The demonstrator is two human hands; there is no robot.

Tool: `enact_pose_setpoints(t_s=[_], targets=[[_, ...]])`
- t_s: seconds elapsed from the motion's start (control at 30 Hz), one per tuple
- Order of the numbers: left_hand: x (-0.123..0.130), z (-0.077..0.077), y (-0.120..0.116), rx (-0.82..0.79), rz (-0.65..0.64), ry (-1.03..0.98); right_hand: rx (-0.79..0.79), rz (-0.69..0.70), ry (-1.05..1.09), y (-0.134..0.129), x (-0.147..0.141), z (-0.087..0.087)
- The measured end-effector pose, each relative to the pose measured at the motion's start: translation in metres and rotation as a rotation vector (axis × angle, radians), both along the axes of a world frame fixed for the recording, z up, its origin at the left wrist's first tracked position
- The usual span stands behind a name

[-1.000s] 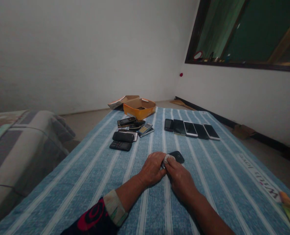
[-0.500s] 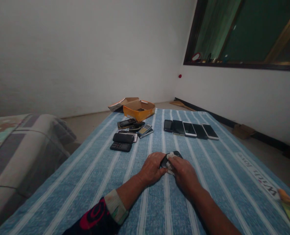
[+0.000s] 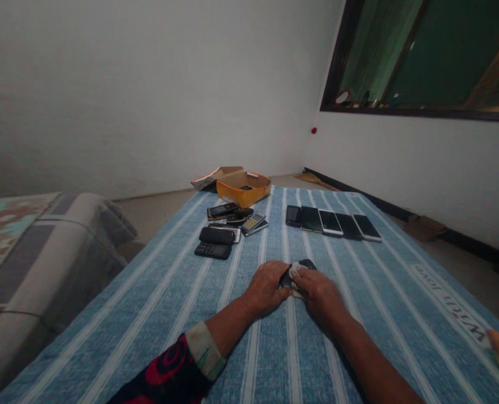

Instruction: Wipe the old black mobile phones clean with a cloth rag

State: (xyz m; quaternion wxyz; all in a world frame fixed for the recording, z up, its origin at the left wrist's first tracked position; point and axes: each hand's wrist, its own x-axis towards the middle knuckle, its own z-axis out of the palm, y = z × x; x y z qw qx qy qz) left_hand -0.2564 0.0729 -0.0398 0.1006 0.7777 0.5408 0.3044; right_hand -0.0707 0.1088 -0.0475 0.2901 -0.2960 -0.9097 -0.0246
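Observation:
My left hand (image 3: 268,287) grips the left end of a dark mobile phone (image 3: 307,263), which lies tilted between my hands just above or on the striped cloth. In my right hand (image 3: 321,293) is a crumpled whitish tissue or cloth (image 3: 295,270), pressed by the fingers onto the phone's face. My fingers and the wipe cover much of the phone. Ahead on the left are several loose phones, among them a black keypad phone (image 3: 213,250) and a silver-blue one (image 3: 253,223). On the right, several phones form a row, including a white-framed phone (image 3: 330,223).
A blue and white striped cloth (image 3: 182,348) covers the table. At its far end stands an open orange cardboard box (image 3: 244,194) with its flap out to the left. A covered piece of furniture (image 3: 76,247) is at the left, and a dark-framed window (image 3: 404,112) at upper right.
The whole view has shifted slightly, so things sit a little further right. My left hand still holds the phone; my right hand and the wipe have barely moved on it.

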Motion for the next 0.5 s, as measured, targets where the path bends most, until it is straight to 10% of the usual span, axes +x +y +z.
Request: enact_pose_setpoints(t_s=[0.5], targets=[[0.000,0.011,-0.004,-0.006,-0.054,-0.039,0.009,0.034,-0.022,0.005,0.005,0.010]])
